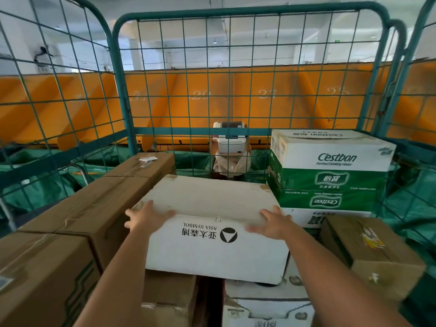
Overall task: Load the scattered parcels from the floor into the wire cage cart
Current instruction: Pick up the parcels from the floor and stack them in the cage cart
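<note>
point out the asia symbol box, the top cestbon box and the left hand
asia symbol box (212,199), head view, bare top face
top cestbon box (335,159), head view, printed front face
left hand (147,214), head view, back of hand

Asia Symbol box (212,223) atop boxes, Cestbon stack (330,171) right
</note>
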`<action>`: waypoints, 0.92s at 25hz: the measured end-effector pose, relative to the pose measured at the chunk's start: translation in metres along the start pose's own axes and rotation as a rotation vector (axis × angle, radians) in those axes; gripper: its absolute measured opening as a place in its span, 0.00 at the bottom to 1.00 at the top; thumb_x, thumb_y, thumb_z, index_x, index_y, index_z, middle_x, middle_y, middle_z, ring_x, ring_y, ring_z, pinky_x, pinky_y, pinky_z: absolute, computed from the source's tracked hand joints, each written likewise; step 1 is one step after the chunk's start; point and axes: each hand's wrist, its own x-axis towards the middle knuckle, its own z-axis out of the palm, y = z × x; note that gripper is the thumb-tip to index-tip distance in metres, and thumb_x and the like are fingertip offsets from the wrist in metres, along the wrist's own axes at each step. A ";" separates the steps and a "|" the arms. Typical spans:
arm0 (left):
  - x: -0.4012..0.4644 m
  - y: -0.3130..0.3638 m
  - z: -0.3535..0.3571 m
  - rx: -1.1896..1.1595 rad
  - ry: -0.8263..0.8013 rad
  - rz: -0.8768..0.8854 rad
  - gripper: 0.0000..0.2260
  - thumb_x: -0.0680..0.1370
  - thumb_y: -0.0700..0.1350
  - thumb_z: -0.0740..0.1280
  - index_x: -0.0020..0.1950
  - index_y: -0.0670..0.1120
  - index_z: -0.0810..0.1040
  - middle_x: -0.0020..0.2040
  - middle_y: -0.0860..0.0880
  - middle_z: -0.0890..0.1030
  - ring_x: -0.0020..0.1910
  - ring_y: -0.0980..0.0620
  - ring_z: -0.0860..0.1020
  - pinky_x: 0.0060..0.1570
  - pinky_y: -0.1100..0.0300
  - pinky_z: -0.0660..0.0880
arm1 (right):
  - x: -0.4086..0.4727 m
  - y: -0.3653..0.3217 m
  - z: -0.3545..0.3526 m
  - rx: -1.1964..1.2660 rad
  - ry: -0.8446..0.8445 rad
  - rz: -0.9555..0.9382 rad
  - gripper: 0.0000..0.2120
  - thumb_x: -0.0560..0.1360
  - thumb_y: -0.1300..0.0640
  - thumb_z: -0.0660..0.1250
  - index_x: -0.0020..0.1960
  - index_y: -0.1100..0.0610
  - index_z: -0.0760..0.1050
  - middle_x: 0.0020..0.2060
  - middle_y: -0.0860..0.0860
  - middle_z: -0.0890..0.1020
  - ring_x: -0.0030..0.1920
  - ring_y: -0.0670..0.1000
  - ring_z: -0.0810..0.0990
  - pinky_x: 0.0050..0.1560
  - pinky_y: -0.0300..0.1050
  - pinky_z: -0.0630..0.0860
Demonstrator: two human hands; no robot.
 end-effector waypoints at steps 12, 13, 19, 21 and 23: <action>0.038 0.037 0.041 0.065 -0.075 0.135 0.37 0.74 0.61 0.69 0.77 0.56 0.55 0.75 0.36 0.38 0.73 0.28 0.51 0.67 0.40 0.67 | 0.056 -0.007 0.007 -0.338 0.298 0.027 0.23 0.78 0.40 0.57 0.68 0.50 0.66 0.61 0.54 0.74 0.60 0.58 0.74 0.57 0.56 0.74; 0.044 0.040 0.043 0.068 -0.083 0.141 0.36 0.74 0.61 0.68 0.77 0.56 0.54 0.75 0.35 0.36 0.73 0.28 0.50 0.68 0.40 0.66 | 0.064 -0.007 0.007 -0.350 0.284 0.044 0.24 0.77 0.38 0.57 0.68 0.50 0.66 0.61 0.54 0.74 0.60 0.58 0.74 0.56 0.56 0.75; 0.090 0.063 0.062 0.107 -0.111 0.178 0.37 0.75 0.63 0.65 0.78 0.56 0.49 0.74 0.35 0.32 0.74 0.28 0.48 0.68 0.41 0.66 | 0.115 -0.019 0.006 -0.348 0.227 0.145 0.34 0.74 0.29 0.53 0.70 0.51 0.61 0.66 0.61 0.69 0.65 0.63 0.68 0.59 0.61 0.70; 0.108 0.070 0.069 0.106 -0.120 0.186 0.37 0.76 0.62 0.64 0.78 0.57 0.49 0.74 0.35 0.31 0.74 0.27 0.48 0.67 0.40 0.67 | 0.129 -0.020 0.003 -0.350 0.246 0.140 0.34 0.74 0.30 0.52 0.71 0.51 0.60 0.67 0.61 0.68 0.67 0.64 0.67 0.60 0.61 0.71; 0.124 0.077 0.079 0.096 -0.134 0.196 0.36 0.77 0.61 0.64 0.78 0.57 0.48 0.74 0.35 0.31 0.74 0.27 0.47 0.66 0.41 0.66 | 0.144 -0.019 0.001 -0.363 0.253 0.149 0.36 0.73 0.29 0.53 0.72 0.51 0.58 0.68 0.61 0.67 0.66 0.64 0.66 0.59 0.61 0.71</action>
